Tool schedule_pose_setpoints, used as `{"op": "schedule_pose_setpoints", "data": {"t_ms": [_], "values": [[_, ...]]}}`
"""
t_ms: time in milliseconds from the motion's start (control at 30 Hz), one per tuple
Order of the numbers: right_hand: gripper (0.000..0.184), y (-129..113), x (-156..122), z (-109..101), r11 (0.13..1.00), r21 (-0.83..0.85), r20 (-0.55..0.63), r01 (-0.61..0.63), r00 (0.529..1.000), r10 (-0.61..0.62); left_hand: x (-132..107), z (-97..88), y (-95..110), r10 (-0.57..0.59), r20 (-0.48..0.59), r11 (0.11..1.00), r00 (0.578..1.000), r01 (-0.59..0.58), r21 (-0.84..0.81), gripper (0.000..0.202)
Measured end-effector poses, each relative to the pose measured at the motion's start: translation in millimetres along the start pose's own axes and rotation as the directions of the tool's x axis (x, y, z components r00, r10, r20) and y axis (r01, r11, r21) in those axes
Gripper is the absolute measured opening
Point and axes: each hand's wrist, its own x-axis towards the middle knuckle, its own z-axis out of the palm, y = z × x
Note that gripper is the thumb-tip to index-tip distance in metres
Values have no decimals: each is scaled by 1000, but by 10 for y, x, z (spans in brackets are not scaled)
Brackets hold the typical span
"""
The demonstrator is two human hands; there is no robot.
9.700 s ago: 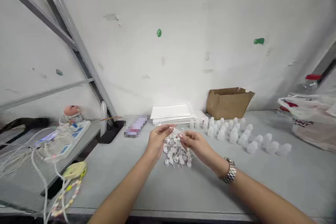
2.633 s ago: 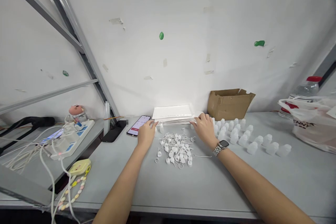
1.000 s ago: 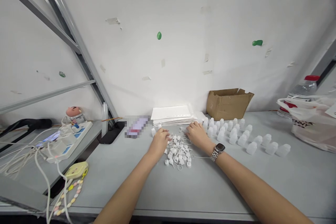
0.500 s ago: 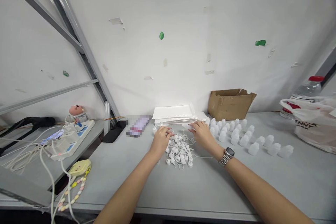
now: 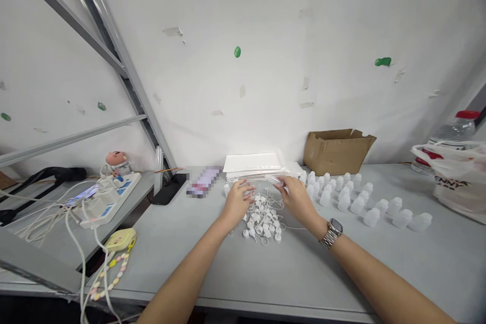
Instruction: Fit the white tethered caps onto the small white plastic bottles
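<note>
A heap of small white caps with loops (image 5: 262, 217) lies on the grey table (image 5: 288, 273). My left hand (image 5: 237, 197) hovers at the heap's far left edge, fingers curled in a pinch on something too small to name. My right hand (image 5: 294, 195), with a metal watch on its wrist, holds a small clear bottle (image 5: 274, 179) between its fingertips just above the heap's far side. Behind both hands lies a stack of white sheets (image 5: 253, 164).
Several small white bottles (image 5: 353, 200) stand in rows at the right. A cardboard box (image 5: 336, 152) sits against the wall, a plastic bag (image 5: 455, 179) and water bottle at far right. A phone (image 5: 204, 182), power strip (image 5: 108, 195) and cables lie left.
Both hands came back from the stack of sheets to the cap heap. My right hand has lifted a small clear bottle; my left hand has closed over the heap's edge.
</note>
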Motion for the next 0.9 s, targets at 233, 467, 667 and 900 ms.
{"op": "schedule_pose_setpoints", "data": {"t_ms": [233, 467, 667, 900], "values": [[23, -59, -10, -34, 987, 155, -36, -48, 998, 55, 15, -26, 64, -23, 39, 999, 999, 25, -40, 21], [22, -126, -18, -33, 907, 388, 21, -163, 986, 168, 5, -41, 108, 29, -18, 999, 999, -28, 31, 12], [23, -160, -28, -19, 830, 509, 66, -229, 972, 227, -14, -58, 141, 100, -5, 985, 995, -98, 140, 13], [22, -239, -19, -92, 788, 563, 134, -250, 968, 212, -11, -57, 111, 77, -53, 988, 996, -70, 134, 10]]}}
